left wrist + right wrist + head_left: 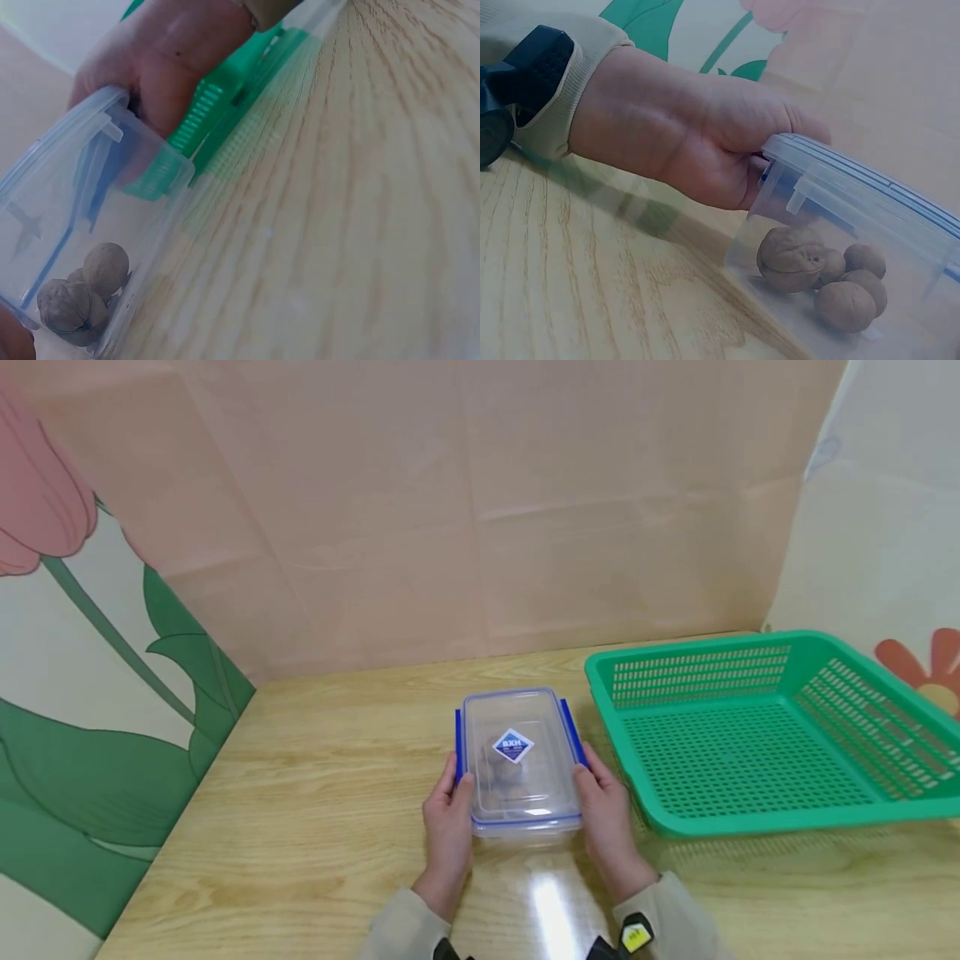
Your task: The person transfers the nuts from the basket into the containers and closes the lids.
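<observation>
A clear plastic food container (532, 785) with a blue-rimmed lid and blue side latches sits between both hands. My left hand (448, 835) grips its left side, thumb near the lid's edge. On the opposite side my right hand (609, 827) holds it the same way. Inside, a wrinkled walnut (790, 259) lies with several smaller round brown nuts (845, 306) at the bottom. In the left wrist view the right hand (169, 67) grasps the far end; the right wrist view has the left hand (712, 135) doing likewise. Whether the latches are snapped I cannot tell.
A large green plastic basket (628, 760) with slotted walls stands at the right on the wood-grain table (315, 810). A pinkish-beige sheet (465, 510) covers the back, with flower-patterned panels at both sides.
</observation>
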{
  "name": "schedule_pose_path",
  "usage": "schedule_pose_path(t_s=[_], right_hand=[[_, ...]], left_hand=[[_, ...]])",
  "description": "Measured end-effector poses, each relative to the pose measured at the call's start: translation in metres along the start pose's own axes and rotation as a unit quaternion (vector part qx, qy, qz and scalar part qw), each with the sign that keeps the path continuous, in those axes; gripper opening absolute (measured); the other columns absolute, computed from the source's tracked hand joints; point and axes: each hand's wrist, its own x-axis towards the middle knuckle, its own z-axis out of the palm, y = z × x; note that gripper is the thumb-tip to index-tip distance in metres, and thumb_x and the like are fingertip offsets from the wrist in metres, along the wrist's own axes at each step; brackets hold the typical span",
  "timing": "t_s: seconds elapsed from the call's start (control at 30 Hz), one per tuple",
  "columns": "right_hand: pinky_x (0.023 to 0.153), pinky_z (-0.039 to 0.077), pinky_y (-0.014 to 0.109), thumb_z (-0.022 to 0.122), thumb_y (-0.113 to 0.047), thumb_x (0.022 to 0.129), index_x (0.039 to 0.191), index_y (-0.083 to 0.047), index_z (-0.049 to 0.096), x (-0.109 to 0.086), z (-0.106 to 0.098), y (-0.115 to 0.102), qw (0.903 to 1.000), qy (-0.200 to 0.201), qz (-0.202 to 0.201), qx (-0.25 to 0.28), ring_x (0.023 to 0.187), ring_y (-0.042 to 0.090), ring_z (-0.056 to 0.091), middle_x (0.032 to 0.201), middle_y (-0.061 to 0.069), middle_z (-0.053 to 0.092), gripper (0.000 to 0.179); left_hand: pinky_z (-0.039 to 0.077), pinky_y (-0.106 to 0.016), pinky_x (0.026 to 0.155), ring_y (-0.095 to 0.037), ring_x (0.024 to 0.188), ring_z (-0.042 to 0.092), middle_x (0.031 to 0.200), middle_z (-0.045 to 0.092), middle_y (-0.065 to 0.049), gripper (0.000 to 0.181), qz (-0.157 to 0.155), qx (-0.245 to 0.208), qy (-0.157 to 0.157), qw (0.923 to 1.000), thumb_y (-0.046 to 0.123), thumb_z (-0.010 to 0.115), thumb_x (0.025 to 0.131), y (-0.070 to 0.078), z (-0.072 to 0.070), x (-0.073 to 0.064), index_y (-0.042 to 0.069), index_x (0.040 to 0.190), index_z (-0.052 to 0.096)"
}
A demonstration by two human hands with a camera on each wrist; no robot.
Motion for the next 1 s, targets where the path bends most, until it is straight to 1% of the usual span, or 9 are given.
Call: schedule_pose_path(t_s=[0.1, 0.2, 0.3, 0.37, 0.53, 0.63, 0.73, 1.0], right_hand=[[0.111, 0.029, 0.037, 0.039, -0.008, 0.096, 0.144, -0.003, 0.027, 0.0000, -0.0005, -0.0004, 0.9999, -0.009, -0.009, -0.005, 0.135, 0.027, 0.030, 0.148, 0.016, 0.030, 0.049], [0.112, 0.027, 0.040, 0.038, -0.007, 0.096, 0.145, -0.002, 0.024, -0.0003, -0.0006, -0.0009, 0.9996, -0.024, -0.017, -0.006, 0.135, 0.028, 0.028, 0.149, 0.017, 0.027, 0.050], [0.112, 0.027, 0.040, 0.037, -0.006, 0.096, 0.145, -0.002, 0.024, 0.0001, -0.0004, -0.0012, 0.9994, -0.031, -0.018, -0.005, 0.135, 0.029, 0.029, 0.149, 0.018, 0.027, 0.050], [0.111, 0.029, 0.039, 0.037, -0.006, 0.096, 0.145, -0.002, 0.025, 0.0006, -0.0003, -0.0014, 0.9994, -0.029, -0.016, -0.009, 0.134, 0.028, 0.031, 0.148, 0.017, 0.029, 0.050], [0.109, 0.032, 0.037, 0.038, -0.004, 0.095, 0.143, -0.002, 0.031, 0.0009, -0.0009, -0.0017, 0.9992, -0.018, -0.018, -0.031, 0.131, 0.027, 0.035, 0.146, 0.016, 0.034, 0.049], [0.109, 0.032, 0.039, 0.038, -0.003, 0.094, 0.142, -0.001, 0.033, 0.0006, -0.0014, -0.0014, 0.9986, -0.014, -0.026, -0.044, 0.131, 0.028, 0.035, 0.145, 0.017, 0.035, 0.048], [0.109, 0.031, 0.041, 0.038, -0.003, 0.093, 0.141, -0.001, 0.033, 0.0007, -0.0012, -0.0009, 0.9984, -0.013, -0.028, -0.047, 0.132, 0.028, 0.034, 0.145, 0.017, 0.035, 0.048], [0.109, 0.032, 0.040, 0.038, -0.004, 0.094, 0.142, -0.003, 0.033, 0.0013, -0.0005, -0.0007, 0.9988, -0.015, -0.023, -0.041, 0.132, 0.026, 0.034, 0.146, 0.016, 0.035, 0.049]], left_hand=[[0.035, -0.031, 0.105, -0.027, 0.132, 0.036, 0.142, 0.040, -0.014, 0.046, -0.003, 0.008, -0.002, 1.0000, 0.004, 0.050, 0.092, -0.0002, 0.0000, 0.0007, 0.001, 0.137, 0.040], [0.035, -0.031, 0.105, -0.027, 0.131, 0.037, 0.141, 0.041, -0.014, 0.046, -0.003, 0.013, 0.003, 0.9999, 0.004, 0.051, 0.092, 0.0000, -0.0001, 0.0008, 0.000, 0.136, 0.040], [0.035, -0.032, 0.106, -0.027, 0.131, 0.037, 0.141, 0.041, -0.015, 0.046, -0.001, 0.023, 0.003, 0.9997, 0.003, 0.051, 0.092, 0.0006, -0.0006, 0.0005, 0.000, 0.136, 0.040], [0.034, -0.033, 0.106, -0.027, 0.131, 0.037, 0.141, 0.041, -0.015, 0.046, -0.004, 0.029, 0.001, 0.9996, 0.003, 0.050, 0.092, 0.0011, -0.0010, 0.0004, 0.001, 0.137, 0.040], [0.035, -0.034, 0.106, -0.025, 0.132, 0.037, 0.142, 0.041, -0.012, 0.046, -0.015, 0.049, -0.016, 0.9986, 0.005, 0.048, 0.093, 0.0046, -0.0005, 0.0017, 0.006, 0.138, 0.042], [0.035, -0.035, 0.106, -0.025, 0.131, 0.037, 0.141, 0.042, -0.010, 0.045, -0.021, 0.063, -0.017, 0.9976, 0.006, 0.048, 0.093, 0.0067, 0.0000, 0.0024, 0.009, 0.137, 0.044], [0.035, -0.036, 0.106, -0.025, 0.131, 0.037, 0.141, 0.043, -0.009, 0.044, -0.026, 0.074, -0.012, 0.9968, 0.006, 0.049, 0.092, 0.0077, -0.0002, 0.0024, 0.009, 0.136, 0.045], [0.034, -0.038, 0.106, -0.027, 0.131, 0.037, 0.141, 0.042, -0.012, 0.043, -0.015, 0.074, -0.015, 0.9970, 0.006, 0.049, 0.093, 0.0056, -0.0013, 0.0040, 0.008, 0.135, 0.045]])
